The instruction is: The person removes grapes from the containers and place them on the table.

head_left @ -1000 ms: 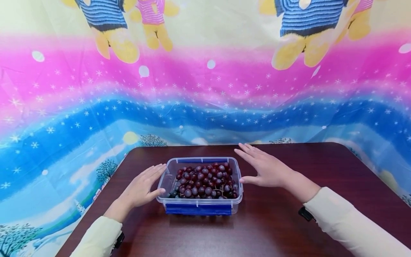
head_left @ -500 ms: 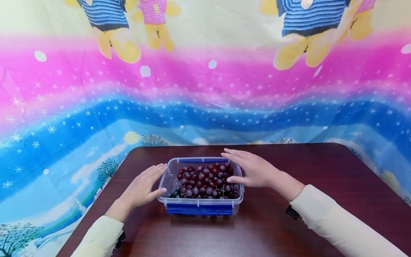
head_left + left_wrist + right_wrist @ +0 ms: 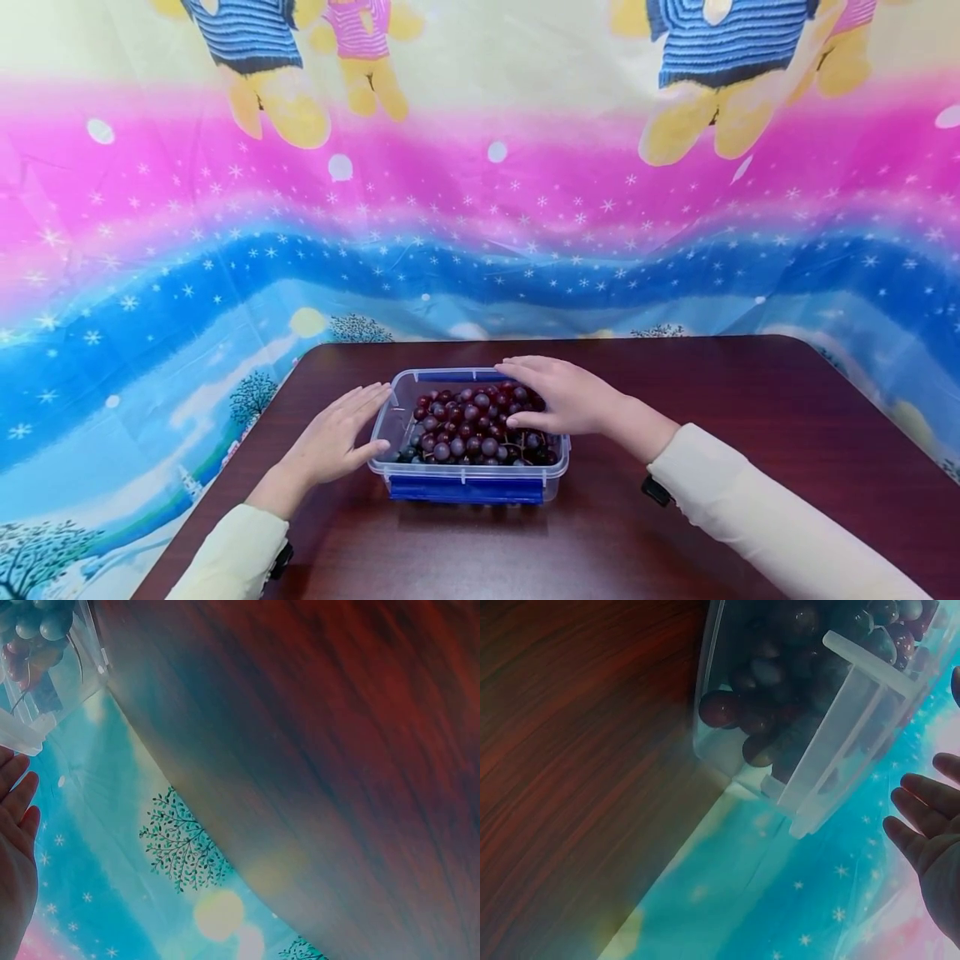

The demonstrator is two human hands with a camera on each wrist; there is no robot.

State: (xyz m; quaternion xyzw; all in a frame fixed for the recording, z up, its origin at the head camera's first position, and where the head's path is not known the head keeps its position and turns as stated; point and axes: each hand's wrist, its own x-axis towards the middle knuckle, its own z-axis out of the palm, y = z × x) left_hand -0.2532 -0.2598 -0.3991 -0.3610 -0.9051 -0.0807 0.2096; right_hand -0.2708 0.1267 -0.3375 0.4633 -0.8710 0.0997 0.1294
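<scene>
A clear plastic box point(image 3: 465, 470) with blue clips stands on the table, filled with dark red grapes point(image 3: 472, 425). My left hand point(image 3: 330, 437) lies against the box's left rim, fingers straight and thumb at the near left corner. Over the box's right side hovers my right hand point(image 3: 573, 398), fingers extended and thumb apart, above the grapes and holding nothing. In the left wrist view, fingers point(image 3: 16, 796) are beside the box's edge. The right wrist view has straight, spread fingers point(image 3: 922, 810) away from the box wall.
The dark brown table point(image 3: 675, 517) has its far edge against a hanging cloth point(image 3: 465, 192) printed with bears, snowflakes and trees. The cloth also runs down along the table's left and right sides.
My right hand has moved left, from beside the box's right rim to over the grapes. My left hand and the box have stayed in place.
</scene>
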